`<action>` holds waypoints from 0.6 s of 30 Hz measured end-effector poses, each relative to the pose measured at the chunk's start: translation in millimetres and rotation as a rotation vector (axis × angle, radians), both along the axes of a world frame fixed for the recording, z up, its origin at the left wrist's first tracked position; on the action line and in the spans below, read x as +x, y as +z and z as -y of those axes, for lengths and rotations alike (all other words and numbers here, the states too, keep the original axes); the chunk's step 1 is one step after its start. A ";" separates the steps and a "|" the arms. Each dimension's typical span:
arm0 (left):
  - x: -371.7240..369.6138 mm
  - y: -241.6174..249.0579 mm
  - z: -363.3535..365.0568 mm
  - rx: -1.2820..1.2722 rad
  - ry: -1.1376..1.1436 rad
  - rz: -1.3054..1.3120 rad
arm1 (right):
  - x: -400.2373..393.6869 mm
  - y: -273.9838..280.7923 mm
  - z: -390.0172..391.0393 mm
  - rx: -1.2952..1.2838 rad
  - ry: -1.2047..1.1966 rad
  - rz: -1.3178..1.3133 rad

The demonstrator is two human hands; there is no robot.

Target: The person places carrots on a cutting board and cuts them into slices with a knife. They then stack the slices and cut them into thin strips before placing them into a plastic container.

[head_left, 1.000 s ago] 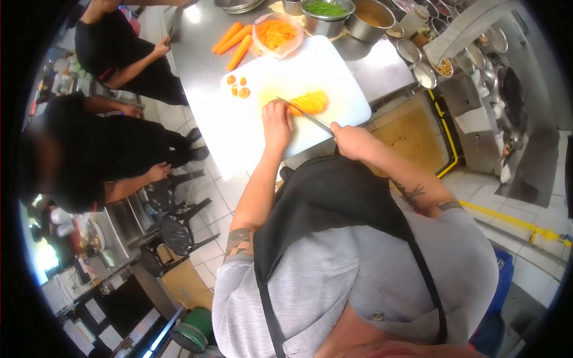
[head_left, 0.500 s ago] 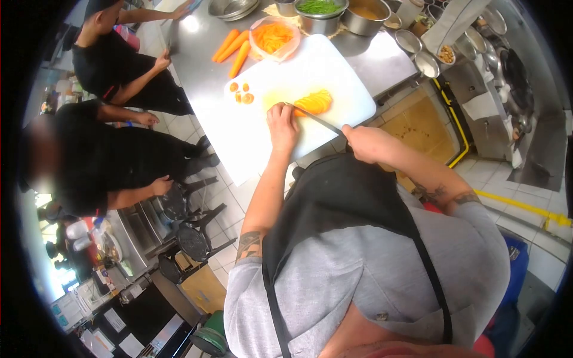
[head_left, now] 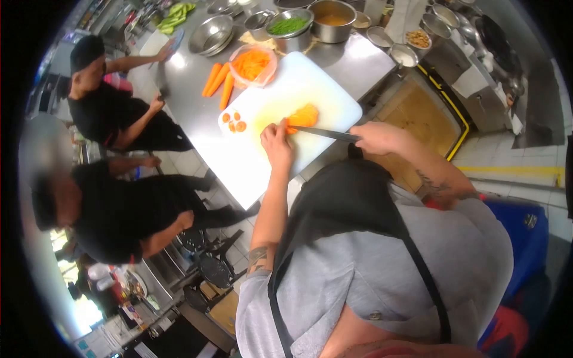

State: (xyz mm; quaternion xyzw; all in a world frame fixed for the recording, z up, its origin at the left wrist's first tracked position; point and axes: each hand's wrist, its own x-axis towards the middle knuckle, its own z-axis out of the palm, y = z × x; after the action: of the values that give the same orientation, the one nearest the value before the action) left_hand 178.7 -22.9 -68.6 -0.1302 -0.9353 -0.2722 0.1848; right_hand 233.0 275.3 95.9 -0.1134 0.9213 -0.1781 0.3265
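My right hand [head_left: 377, 138] is closed round the handle of a kitchen knife [head_left: 327, 132]. The blade points left across a white cutting board [head_left: 327, 83], its tip end close to the fingers of my left hand [head_left: 277, 142]. Those fingers are bent and pressed on the near end of a carrot. A pile of carrot slices [head_left: 303, 116] lies just beyond the blade. Several cut carrot ends [head_left: 236, 123] sit on the board's left side. How much carrot is under my left fingers is hidden.
Beyond the board are whole carrots [head_left: 217, 82], a lined bowl of cut carrot [head_left: 253, 64], a bowl of chopped greens [head_left: 287, 26], a pot of brown liquid [head_left: 330, 20] and metal bowls [head_left: 212, 36]. Two people in black [head_left: 113, 119] stand at left.
My view has shifted, so more of the counter's far end shows. The knife has swung from a slant to nearly level, and the slices have bunched up. Both hands keep their hold.
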 end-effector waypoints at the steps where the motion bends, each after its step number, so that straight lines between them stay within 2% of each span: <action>1: -1.1 -1.4 -2.9 0.033 0.015 -0.018 | 6.0 10.9 -20.0 -0.036 -0.031 -0.026; 5: -1.6 -5.0 -1.3 0.077 0.032 -0.115 | 3.7 26.8 -36.8 -0.068 -0.239 -0.202; 7: -3.4 -3.9 -1.3 0.076 0.009 -0.154 | -21.4 -35.4 -40.0 -0.172 -0.212 -0.375; 9: -6.0 -6.8 4.0 0.024 -0.038 -0.084 | -58.5 -100.0 -24.0 -0.225 -0.182 -0.522; 10: -5.4 -11.0 4.4 0.028 -0.044 -0.093 | -72.5 -89.3 -7.6 -0.210 -0.223 -0.370; 11: -5.6 -15.0 4.1 0.036 -0.058 -0.109 | -97.2 -120.8 2.7 -0.226 -0.181 -0.379; 12: -3.9 -18.5 1.1 0.028 -0.062 -0.115 | -108.0 -126.0 12.8 -0.237 -0.136 -0.476; 13: -0.2 -22.8 -0.8 0.052 -0.064 -0.028 | -125.0 -145.9 18.6 -0.200 0.014 -0.632; 15: 9.5 -25.5 -12.1 -0.102 0.009 -0.038 | -135.5 -136.7 29.2 -0.225 -0.055 -0.536; 18: 22.8 -17.4 -38.8 -0.110 0.213 0.156 | -96.1 -84.3 -7.9 -0.374 -0.135 -0.690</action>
State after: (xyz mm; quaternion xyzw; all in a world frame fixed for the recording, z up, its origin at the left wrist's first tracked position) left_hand 201.5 15.9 -85.9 -0.0184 -0.9688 -0.2087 0.1322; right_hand 136.9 283.2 11.5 -0.1634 0.9340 -0.3152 -0.0407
